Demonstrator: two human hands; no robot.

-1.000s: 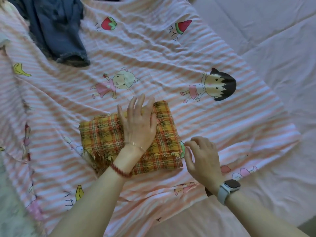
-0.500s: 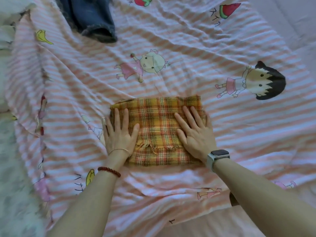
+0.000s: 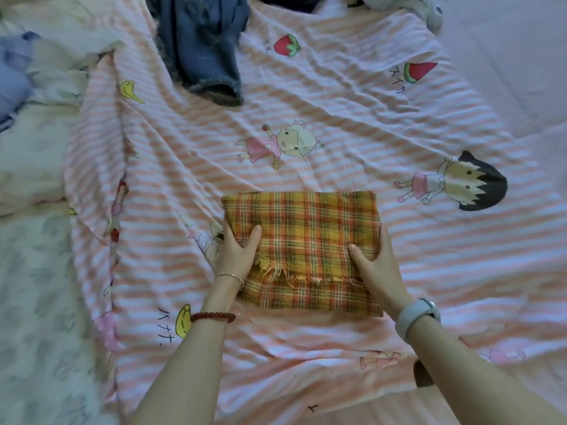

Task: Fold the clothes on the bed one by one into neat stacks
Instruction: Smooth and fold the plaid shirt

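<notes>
A yellow plaid cloth (image 3: 306, 228), folded into a rectangle with a frayed edge showing, lies on the pink striped cartoon sheet (image 3: 352, 124). My left hand (image 3: 234, 253) grips the cloth's left side, thumb on top and fingers tucked under the edge. My right hand (image 3: 379, 265) grips the right side the same way, thumb lying on the plaid. A blue denim garment (image 3: 202, 47) lies crumpled at the top of the sheet.
A pale floral quilt (image 3: 33, 271) covers the left side. More bunched clothes, dark and grey ones, show at the top edge (image 3: 399, 4). A plain pink mattress (image 3: 506, 56) spreads to the right and near edge.
Both hands slid from lying flat on top of the plaid cloth out to its left and right sides and now grip the edges. The camera view shifted.
</notes>
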